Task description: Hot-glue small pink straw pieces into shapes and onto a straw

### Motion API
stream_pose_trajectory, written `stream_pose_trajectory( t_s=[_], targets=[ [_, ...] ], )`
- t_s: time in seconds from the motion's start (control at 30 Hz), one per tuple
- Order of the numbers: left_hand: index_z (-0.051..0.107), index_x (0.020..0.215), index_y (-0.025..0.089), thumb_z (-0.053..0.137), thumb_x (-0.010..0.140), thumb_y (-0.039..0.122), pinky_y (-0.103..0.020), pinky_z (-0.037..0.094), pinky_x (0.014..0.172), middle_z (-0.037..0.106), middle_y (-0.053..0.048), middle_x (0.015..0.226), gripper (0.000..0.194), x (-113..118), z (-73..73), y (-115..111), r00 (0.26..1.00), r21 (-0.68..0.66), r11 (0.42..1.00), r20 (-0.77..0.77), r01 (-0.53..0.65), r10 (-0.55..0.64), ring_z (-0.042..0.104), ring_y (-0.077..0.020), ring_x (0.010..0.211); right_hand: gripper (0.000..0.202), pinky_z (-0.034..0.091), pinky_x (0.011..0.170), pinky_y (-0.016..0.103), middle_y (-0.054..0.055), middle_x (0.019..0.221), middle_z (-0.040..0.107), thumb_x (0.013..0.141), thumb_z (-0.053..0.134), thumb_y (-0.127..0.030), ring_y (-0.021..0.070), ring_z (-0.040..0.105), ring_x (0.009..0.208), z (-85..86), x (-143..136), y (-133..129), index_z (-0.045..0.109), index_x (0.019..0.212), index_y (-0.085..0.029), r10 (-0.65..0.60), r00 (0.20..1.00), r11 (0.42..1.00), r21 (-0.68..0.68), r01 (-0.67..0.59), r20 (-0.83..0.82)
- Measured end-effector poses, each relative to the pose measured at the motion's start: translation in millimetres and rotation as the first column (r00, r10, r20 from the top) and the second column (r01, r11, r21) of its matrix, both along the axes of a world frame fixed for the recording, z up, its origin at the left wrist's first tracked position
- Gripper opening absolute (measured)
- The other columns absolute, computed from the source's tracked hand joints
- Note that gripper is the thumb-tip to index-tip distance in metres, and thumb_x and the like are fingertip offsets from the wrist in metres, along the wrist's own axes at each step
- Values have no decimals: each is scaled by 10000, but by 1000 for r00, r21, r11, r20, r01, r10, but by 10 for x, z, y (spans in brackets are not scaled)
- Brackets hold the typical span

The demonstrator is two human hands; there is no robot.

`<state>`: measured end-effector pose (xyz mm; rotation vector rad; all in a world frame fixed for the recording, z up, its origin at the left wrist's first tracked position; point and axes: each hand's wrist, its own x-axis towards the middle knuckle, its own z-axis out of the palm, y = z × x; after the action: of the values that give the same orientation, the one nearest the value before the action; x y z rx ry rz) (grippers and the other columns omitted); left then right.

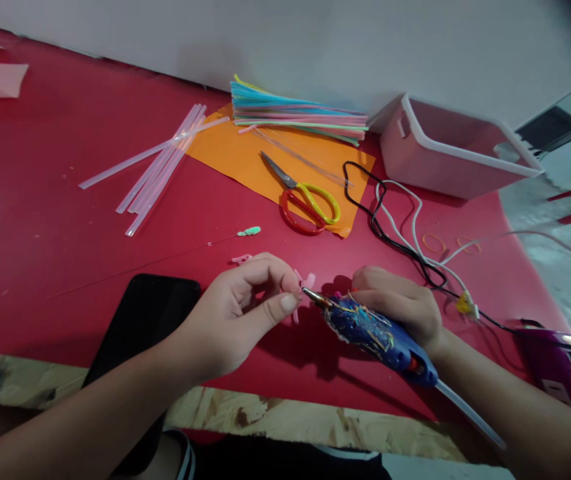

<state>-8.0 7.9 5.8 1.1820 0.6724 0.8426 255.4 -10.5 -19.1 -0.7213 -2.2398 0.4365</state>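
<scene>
1. The left hand point(245, 313) has its thumb and index finger closed in a pinch on a small pink, fuzzy piece point(310, 280), held just above the red tabletop point(75, 247). Its ends stick out past the fingertips.
2. The right hand point(408, 303) is wrapped around a blue plastic glue gun point(390, 343) crusted with dried strands; whether a finger presses the trigger cannot be told. A translucent glue stick point(470, 413) juts from its rear.
3. The gun's metal nozzle point(318, 298) points at the pinch, at or very near the pink piece. If the gun is hot, a small slip of either hand could burn the left thumb or index finger.
4. Too much glue could spread onto the skin or mat the fuzz, and loose dried strands might stick to the piece.
5. The black cable point(378, 223) and white cable point(418, 207) lie tangled to the right; a snag could jerk the gun, if it is wired to either.
6. A black smartphone point(140, 327) sits under the left forearm, where a drip or a nudge could reach it.
7. The green fuzzy tip point(249, 231) on a thin wire lies beyond the left hand, where a sweeping knuckle could shift it.
</scene>
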Motion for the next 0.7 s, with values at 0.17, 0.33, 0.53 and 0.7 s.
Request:
stream_pose_trajectory(
  t_s=[0.17, 0.33, 0.53, 0.7],
  targets=[
    [624, 853, 183, 628, 945, 130, -175, 467, 755, 562, 34, 827, 106, -5, -33, -5, 1000, 6, 1000, 8, -7, 7, 564, -69, 754, 141, 477, 650, 345, 28, 717, 570, 979, 559, -243, 164, 551, 647, -3, -4, -4, 642, 1081, -192, -12, 1000, 1000, -7, 12, 10],
    [623, 865, 186, 625, 951, 134, -163, 462, 751, 565, 39, 827, 101, -4, -26, 0, 1000, 33, 999, -6, -24, 25, 570, -60, 751, 146, 476, 632, 344, 35, 738, 575, 969, 563, -241, 163, 551, 654, 8, 9, 4, 645, 1069, -174, -13, 1000, 1000, -6, 13, 10],
    [616, 850, 187, 624, 941, 112, -149, 463, 740, 559, 46, 822, 118, -5, 1, -10, 999, 60, 998, -29, -31, 33, 573, -51, 739, 150, 475, 637, 343, 49, 744, 593, 967, 561, -235, 172, 564, 665, -2, 30, 5, 654, 1059, -161, -15, 1000, 1000, -3, 15, 13],
    [612, 848, 192, 615, 940, 93, -145, 465, 754, 558, 46, 844, 135, -7, -19, -28, 998, 94, 995, -50, -18, 23, 573, -49, 757, 161, 475, 636, 339, 44, 725, 593, 961, 572, -256, 171, 559, 644, -13, 32, 1, 662, 1072, -183, -21, 1000, 1000, -8, 21, -4]
  ],
)
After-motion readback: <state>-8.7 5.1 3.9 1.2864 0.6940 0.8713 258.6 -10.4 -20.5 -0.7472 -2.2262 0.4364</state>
